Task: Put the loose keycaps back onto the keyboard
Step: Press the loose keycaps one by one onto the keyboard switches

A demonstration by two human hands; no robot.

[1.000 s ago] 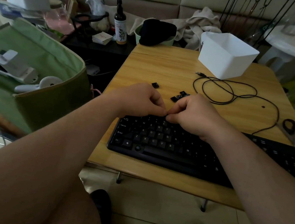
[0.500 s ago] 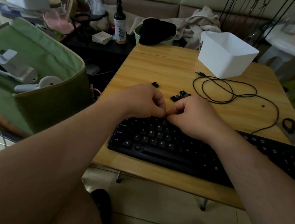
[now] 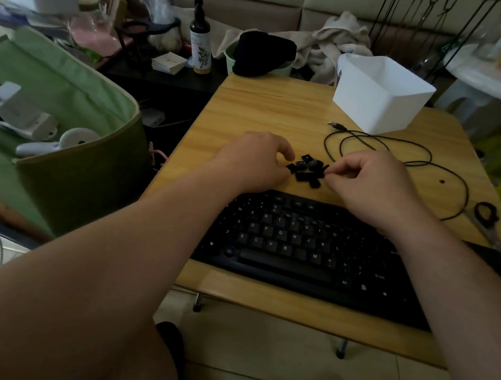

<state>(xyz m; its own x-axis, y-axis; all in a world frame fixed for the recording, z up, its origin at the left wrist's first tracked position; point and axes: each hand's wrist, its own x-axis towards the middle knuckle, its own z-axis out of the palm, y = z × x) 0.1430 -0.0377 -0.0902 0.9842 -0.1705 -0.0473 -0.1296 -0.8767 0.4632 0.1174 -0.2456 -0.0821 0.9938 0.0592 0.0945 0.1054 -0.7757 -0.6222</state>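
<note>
Both hands are hovering over a small heap of loose black plastic keycaps point(image 3: 306, 172) lying on the pale wooden desk point(image 3: 271, 115), just beyond the far edge of the black computer keyboard point(image 3: 296, 246). The left hand point(image 3: 251, 161) is sitting at the left side of the heap with its fingers curled, the fingertips meeting a keycap at the heap's left edge. The right hand point(image 3: 370, 182) is at the right side, its thumb and forefinger drawn together in a pinch at the heap's edge; whether a keycap is actually between them cannot be told. The two hands are near each other but apart, with the heap between them.

The keyboard is lying along the near edge of the desk, partly under both forearms. A thin black cable point(image 3: 405, 152) is looping across the desk to the right of the heap, and black-handled scissors point(image 3: 487, 219) are resting near the right edge.

At the far right of the desk a white rectangular plastic box point(image 3: 377, 95) is standing open; its inside cannot be seen. To the left of the desk a large green fabric bag point(image 3: 68, 148) is gaping open, holding white and grey plastic gadgets point(image 3: 24, 121). Beyond the far edge a pale green bowl point(image 3: 258, 64) is holding a bunched black cloth point(image 3: 264, 52), and a dark spray bottle with a white label point(image 3: 201, 38) is standing to its left.
</note>
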